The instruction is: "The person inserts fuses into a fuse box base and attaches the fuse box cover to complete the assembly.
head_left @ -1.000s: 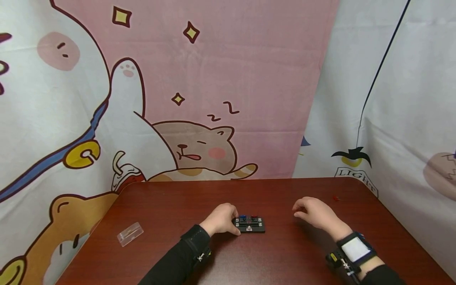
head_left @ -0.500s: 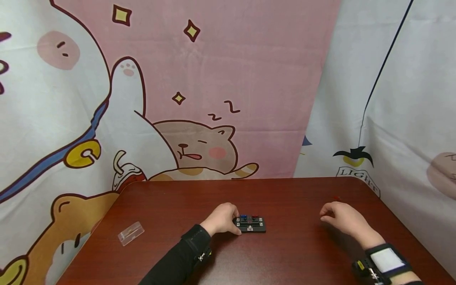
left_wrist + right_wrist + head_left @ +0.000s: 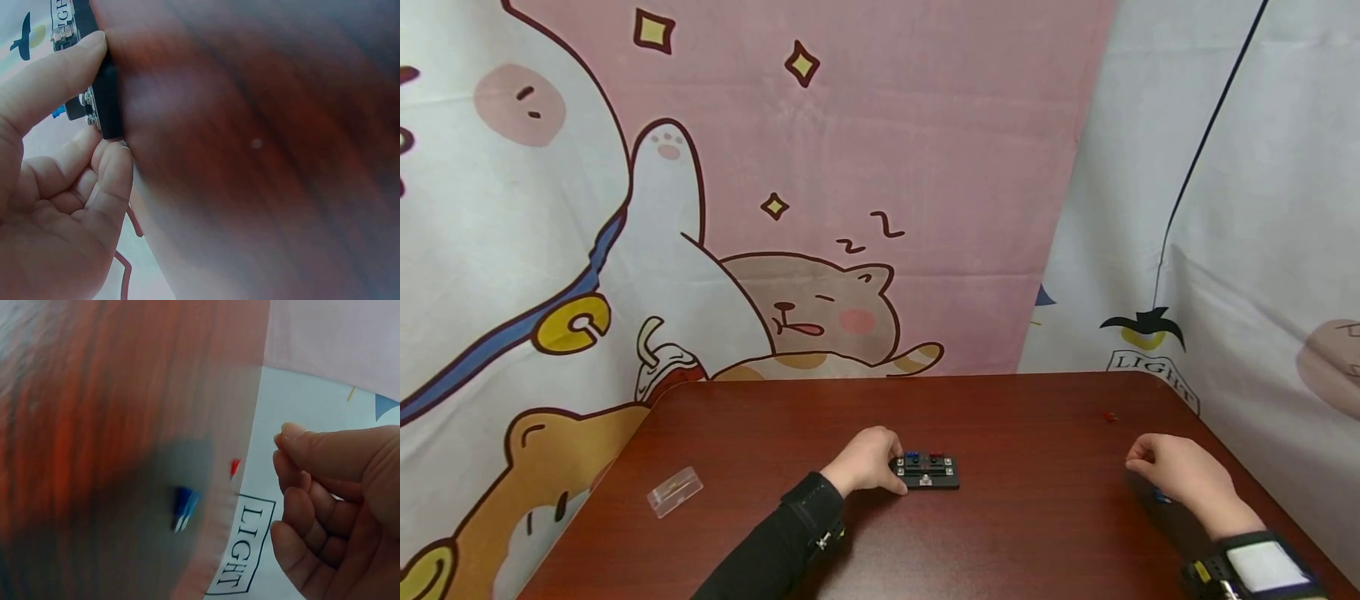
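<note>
1. The left hand (image 3: 867, 460) rests on the worktop (image 3: 1015, 533) at the left end of a small black fuse block (image 3: 927, 472). In the left wrist view its thumb and curled fingers (image 3: 112, 181) pinch the edge of the block, so it is holding it.
2. The fuse block lies flat near the middle of the worktop. A blue piece and a red piece are seated in its top, with small screws along its edges.
3. The right hand (image 3: 1180, 479) is over the right side of the worktop, well apart from the block. Its fingers are loosely curled with the thumb against the fingertips (image 3: 294, 456); nothing can be seen between them.
4. A small blue fuse (image 3: 184, 508) lies on the worktop just beside the right hand, and only a sliver of it shows under the hand in the head view.
5. A small red fuse (image 3: 1108, 417) lies further back near the right rear corner, apart from the hand.
6. A clear plastic cover (image 3: 674, 492) lies on the left part of the worktop, well apart from both hands.
7. A cartoon-printed cloth (image 3: 820, 208) hangs behind the worktop.
</note>
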Available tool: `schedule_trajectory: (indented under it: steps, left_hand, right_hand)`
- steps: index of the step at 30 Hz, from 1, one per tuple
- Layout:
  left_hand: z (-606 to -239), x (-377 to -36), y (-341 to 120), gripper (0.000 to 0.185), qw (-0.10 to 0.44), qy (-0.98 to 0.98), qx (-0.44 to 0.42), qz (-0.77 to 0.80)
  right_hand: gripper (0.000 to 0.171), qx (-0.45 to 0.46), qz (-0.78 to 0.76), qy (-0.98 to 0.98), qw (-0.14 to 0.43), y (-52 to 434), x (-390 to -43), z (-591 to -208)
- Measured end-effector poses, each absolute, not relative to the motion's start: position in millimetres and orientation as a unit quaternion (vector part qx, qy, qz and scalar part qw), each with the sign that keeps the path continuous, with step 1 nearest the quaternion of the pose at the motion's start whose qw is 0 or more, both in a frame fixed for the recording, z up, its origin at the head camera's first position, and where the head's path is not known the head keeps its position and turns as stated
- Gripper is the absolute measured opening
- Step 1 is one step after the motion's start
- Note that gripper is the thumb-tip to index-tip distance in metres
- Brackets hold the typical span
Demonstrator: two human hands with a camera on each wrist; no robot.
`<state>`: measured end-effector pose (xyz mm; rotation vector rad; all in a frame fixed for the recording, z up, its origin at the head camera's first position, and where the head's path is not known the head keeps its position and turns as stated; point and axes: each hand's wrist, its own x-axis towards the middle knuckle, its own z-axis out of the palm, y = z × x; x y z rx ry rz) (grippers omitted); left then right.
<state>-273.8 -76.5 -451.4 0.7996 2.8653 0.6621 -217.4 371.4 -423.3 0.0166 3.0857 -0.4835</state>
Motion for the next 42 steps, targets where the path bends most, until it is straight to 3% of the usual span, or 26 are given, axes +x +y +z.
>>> schedule_trajectory:
  steps: [18,42]
  left_hand:
    - [-446,-273,-78,0.044,0.047,0.937,0.267,0.219]
    - [-445,-272,-78,0.043,0.048,0.936,0.265,0.226]
  right_hand:
    - [0.035,0.097,-0.136,0.981,0.098,387,-206,-434]
    - [0.037,0.153,-0.104,0.976,0.117,382,-209,-440]
